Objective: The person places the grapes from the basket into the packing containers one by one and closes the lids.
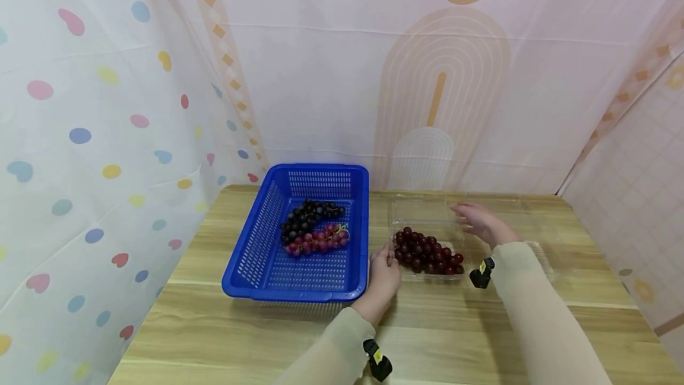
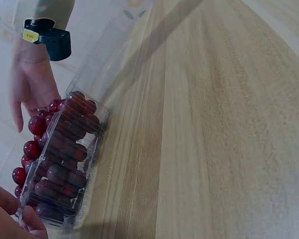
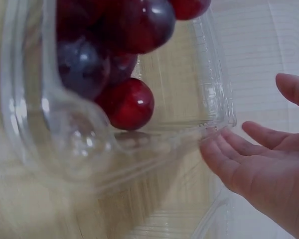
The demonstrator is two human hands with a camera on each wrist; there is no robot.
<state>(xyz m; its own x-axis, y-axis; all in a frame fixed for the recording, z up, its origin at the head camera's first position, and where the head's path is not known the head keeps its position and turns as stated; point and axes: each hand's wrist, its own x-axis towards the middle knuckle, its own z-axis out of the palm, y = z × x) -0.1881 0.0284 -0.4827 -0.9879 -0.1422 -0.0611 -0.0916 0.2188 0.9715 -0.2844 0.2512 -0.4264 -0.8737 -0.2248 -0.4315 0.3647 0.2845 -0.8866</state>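
Observation:
Dark red grapes [image 1: 424, 252] lie in a clear plastic clamshell box [image 2: 89, 172], its lid [image 1: 419, 210] folded back toward the curtain. At the box's left side, my left hand [image 1: 383, 275] pinches the rim; in the left wrist view its fingertips [image 2: 32, 220] are at the box's end wall. My right hand [image 1: 478, 221] is at the box's far right, fingers extended. From the right wrist view, those fingertips [image 3: 209, 147] are right at the box's corner, with the thumb spread away.
Left of the box stands a blue perforated basket [image 1: 230, 281] holding a black grape bunch [image 1: 299, 218] and a pinkish-red bunch [image 1: 317, 239]. More clear plastic packaging [image 1: 540, 254] lies to the right, partly behind my right forearm. A patterned curtain [image 1: 320, 88] borders the wooden table [image 1: 427, 343].

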